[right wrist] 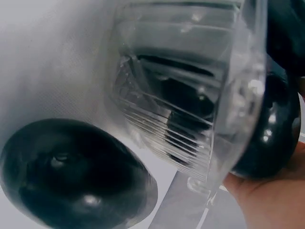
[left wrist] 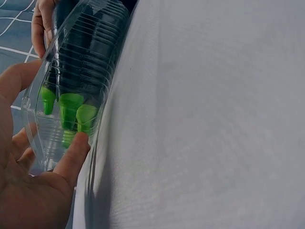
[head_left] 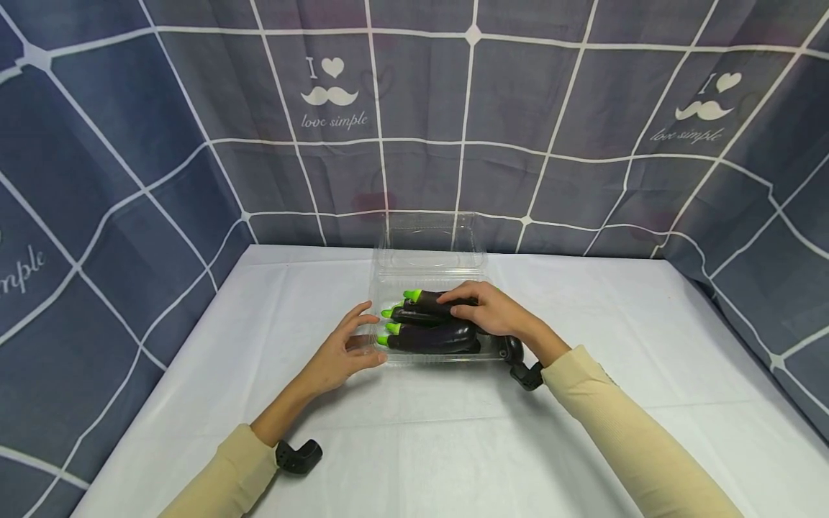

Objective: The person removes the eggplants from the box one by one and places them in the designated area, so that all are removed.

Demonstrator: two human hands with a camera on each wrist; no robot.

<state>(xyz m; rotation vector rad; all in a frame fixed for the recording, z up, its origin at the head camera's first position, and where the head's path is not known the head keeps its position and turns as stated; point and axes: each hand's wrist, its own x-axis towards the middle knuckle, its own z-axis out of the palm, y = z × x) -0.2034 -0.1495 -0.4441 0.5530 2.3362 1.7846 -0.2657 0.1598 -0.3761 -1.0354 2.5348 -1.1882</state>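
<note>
Several dark purple eggplants with green stems lie piled in a clear plastic clamshell container, its lid standing up at the back. At the container's left end, my left hand holds it between thumb and spread fingers; in the left wrist view the thumb lies against the clear wall by the green stems. My right hand grips the upper eggplant at the back of the pile, thumb and fingers over its body. Part of that eggplant is hidden under the hand.
Another eggplant lies outside the container on the right, under the right wrist; the right wrist view shows this eggplant large on the white cloth. A white-clothed table is bordered by grey checked curtains.
</note>
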